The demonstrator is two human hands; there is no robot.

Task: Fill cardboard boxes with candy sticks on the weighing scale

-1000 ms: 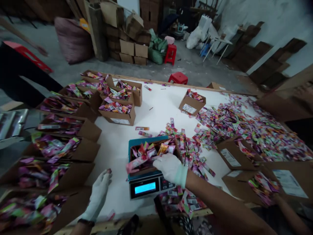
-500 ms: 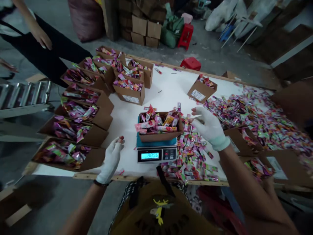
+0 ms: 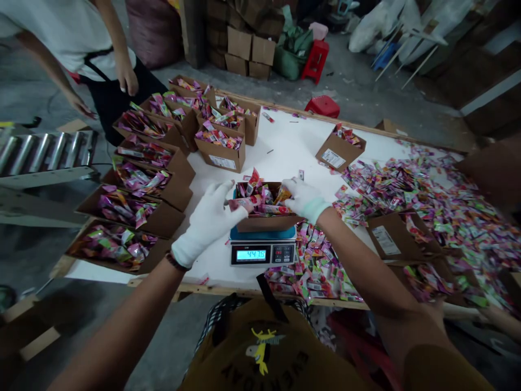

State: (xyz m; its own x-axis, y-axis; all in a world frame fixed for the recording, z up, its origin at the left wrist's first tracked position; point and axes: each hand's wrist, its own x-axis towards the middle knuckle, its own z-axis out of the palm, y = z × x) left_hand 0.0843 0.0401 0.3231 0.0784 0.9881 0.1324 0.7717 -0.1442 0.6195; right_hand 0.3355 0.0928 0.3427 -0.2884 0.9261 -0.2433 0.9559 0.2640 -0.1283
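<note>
Both gloved hands are right over the box here! The left hand (image 3: 208, 222) comes in from 8 o'clock, palm down, fingers spread and reaching past the box's left corner onto a pink packet (image 3: 243, 203). The right hand (image 3: 304, 200) arrives from 4 o'clock, fingertips dipping in at the box's right end. Are they gripping? Neither hand looks fully closed, but with the packets in the way I cannot tell whether either has hold of anything.

The cardboard box (image 3: 266, 224) sits on the blue tray (image 3: 262, 234) of a digital scale (image 3: 262, 253), its long side running from 9 to 3 o'clock, and it's heaped with colourful candy packets (image 3: 262, 198), some poking up past the rim. That pink packet lies across the top, its long axis also running roughly 9 to 3, one end jutting over the left edge. The scale's lit display (image 3: 251, 255) shows a figure starting 447. On the white table (image 3: 280, 146), more filled boxes (image 3: 144, 155) line up at 10 o'clock, a loose heap of packets (image 3: 411, 201) spreads out at 3 o'clock, and a co-worker (image 3: 61, 38) stands beyond the table at 10 o'clock.
</note>
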